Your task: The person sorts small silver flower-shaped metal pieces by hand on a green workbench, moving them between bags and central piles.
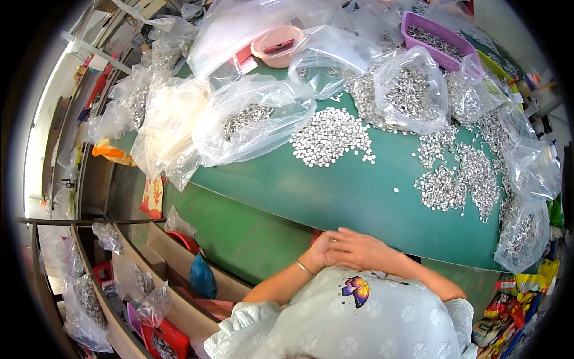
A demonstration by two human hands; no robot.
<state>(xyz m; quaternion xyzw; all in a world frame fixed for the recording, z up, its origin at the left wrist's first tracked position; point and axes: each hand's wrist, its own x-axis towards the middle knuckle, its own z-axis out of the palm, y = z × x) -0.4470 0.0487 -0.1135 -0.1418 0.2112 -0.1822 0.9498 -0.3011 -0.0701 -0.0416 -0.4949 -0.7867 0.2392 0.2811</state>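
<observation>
Folded one over the other, my hands rest near the table's front edge, against my light patterned top. My left hand (321, 252), with a bangle on its wrist, lies partly under the other, and its fingers are mostly hidden. Across it lies my right hand (368, 251), fingers extended and loosely laid, holding nothing I can see. Beyond them on the green table (299, 194) is a pile of small silvery metal pieces (329, 137). More curved silvery pieces (448, 188) are spread to the right. No loose piece touches either hand.
Clear plastic bags of metal parts (412, 90) line the table's far side. A purple basket (439, 42) of parts and a pink bowl (278, 48) stand at the back. Wooden compartments (173, 257) hold bags at left. Colourful packets (502, 305) lie at lower right.
</observation>
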